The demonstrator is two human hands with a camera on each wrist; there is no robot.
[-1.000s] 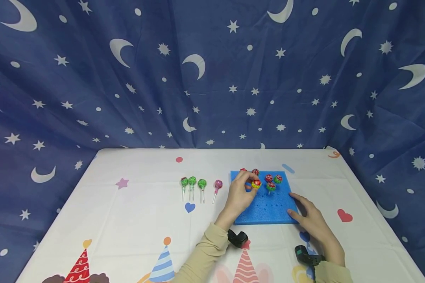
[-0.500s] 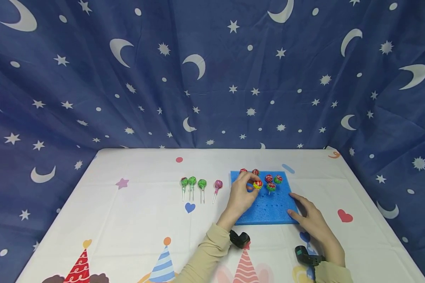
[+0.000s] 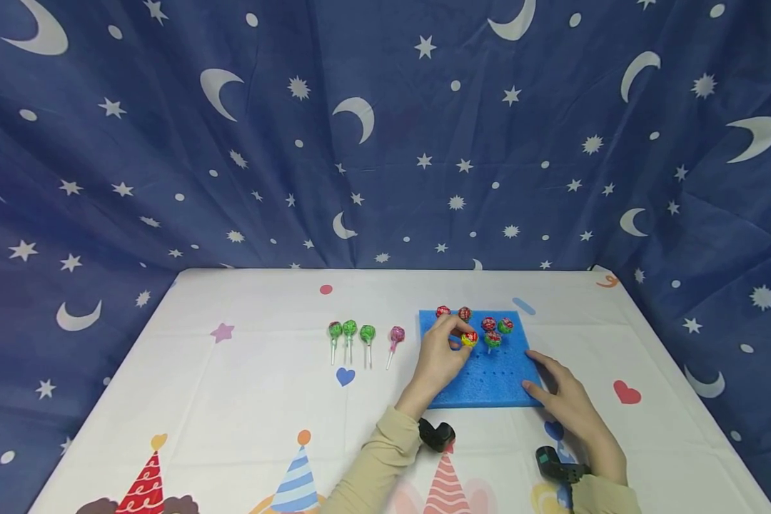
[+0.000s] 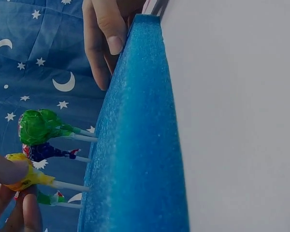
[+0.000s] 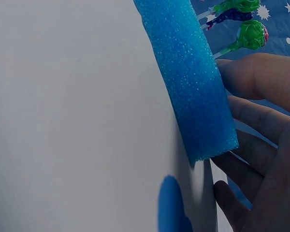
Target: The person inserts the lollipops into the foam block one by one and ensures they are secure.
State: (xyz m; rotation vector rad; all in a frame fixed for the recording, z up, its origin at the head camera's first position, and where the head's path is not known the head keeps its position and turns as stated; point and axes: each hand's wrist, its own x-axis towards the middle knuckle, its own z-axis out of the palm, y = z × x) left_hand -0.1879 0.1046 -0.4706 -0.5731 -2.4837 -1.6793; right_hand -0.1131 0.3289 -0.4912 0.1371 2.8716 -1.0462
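Note:
My left hand (image 3: 439, 359) pinches a yellow lollipop (image 3: 470, 339) by its wrapped head, above the blue foam block (image 3: 482, 389). In the left wrist view the yellow lollipop's stick (image 4: 70, 186) meets the foam's top face; how deep it goes cannot be seen. Several red and green lollipops stand upright in the block, among them a green lollipop (image 3: 492, 340) just right of the yellow one. My right hand (image 3: 568, 400) rests against the block's right edge, thumb and fingers spread along it, as the right wrist view also shows.
Left of the block, three green lollipops (image 3: 350, 330) and a pink lollipop (image 3: 396, 335) lie on the white printed tablecloth (image 3: 263, 400). Rows of small holes dot the foam's front half. A blue curtain (image 3: 385, 200) with moons and stars hangs behind the table.
My left hand has shifted slightly right and toward the front with the yellow lollipop, which now sits a little lower over the foam. The right hand stays put at the block's edge.

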